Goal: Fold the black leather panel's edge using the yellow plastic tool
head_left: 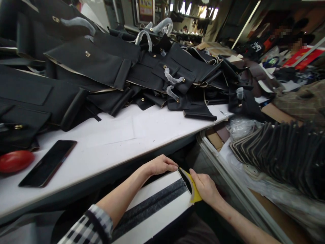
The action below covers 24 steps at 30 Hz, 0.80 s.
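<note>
A white panel with dark grey stripes [157,206] lies across the lap, below the table edge. At its far right end is a curved yellow piece [195,194]. My left hand [162,164] pinches the panel's upper corner, close to the top of the yellow piece. My right hand [205,185] has its thumb and fingers closed on the yellow piece's outer side. Between the yellow piece and the panel's end a dark gap shows. The undersides of both hands are hidden.
A white table [122,135] bears a heap of black leather pieces [101,64], a phone [48,163] and a red object [16,161]. At the right, a row of dark padded pieces [279,152] stands on plastic. People are at the back right.
</note>
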Available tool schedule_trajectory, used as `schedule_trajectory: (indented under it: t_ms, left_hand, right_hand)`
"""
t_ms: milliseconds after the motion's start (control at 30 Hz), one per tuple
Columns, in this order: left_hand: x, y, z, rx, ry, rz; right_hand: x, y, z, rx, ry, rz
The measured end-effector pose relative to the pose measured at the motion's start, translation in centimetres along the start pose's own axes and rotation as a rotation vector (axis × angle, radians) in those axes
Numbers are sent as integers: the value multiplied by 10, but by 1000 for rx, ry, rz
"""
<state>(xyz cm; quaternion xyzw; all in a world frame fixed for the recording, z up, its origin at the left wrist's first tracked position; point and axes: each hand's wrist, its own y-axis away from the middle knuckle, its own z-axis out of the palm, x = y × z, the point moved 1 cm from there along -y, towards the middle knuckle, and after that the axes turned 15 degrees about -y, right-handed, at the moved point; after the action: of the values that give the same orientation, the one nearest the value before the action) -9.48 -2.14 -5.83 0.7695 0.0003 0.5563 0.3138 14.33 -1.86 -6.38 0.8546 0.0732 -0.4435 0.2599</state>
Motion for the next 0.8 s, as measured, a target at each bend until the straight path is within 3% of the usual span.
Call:
schedule_trajectory:
  t_ms: [100,167,333,400,467,633,800]
  left_hand:
    - [2,1,0,-8,-13,6]
    - [3,3,-1,-7,-19,2]
    - [1,7,-2,-45,23,-4]
    - [-1,8,-2,-54,55,-9]
    - [-2,8,-2,-51,86,-20]
    - [-3,10,-3,-69,138,-15]
    - [-4,8,-1,-32,188,-16]
  right_hand:
    - [-6,-11,-1,-7,-249,70]
    - [-12,-18,0,-80,-320,109]
    - [-24,-30,-2,-465,-1084,281]
    - [-25,-32,-4,-556,-1249,277]
    - [-24,-34,-3,-562,-1262,286]
    - [-21,-36,13,-332,-1108,367]
    - [-26,-34,23,-382,-1073,304]
